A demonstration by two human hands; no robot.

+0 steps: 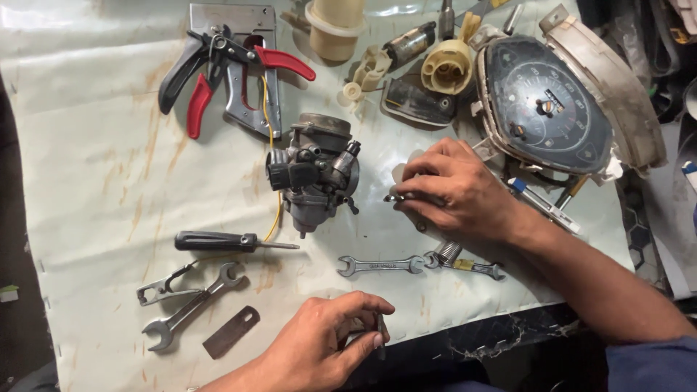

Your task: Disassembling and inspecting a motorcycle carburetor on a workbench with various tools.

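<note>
The grey metal carburettor [314, 174] stands mid-surface. Just right of it, the right hand [454, 192] pinches a small silvery metal part [393, 197] between narrow fingers. Below the carburettor, at the near edge, the left hand [327, 345] curls its fingers around a thin dark metal rod [380, 332]. A double-ended steel spanner [381, 266] lies between the hands.

Even daylight, glare on sheet's top edge; soft shadows, sharp focus
</note>
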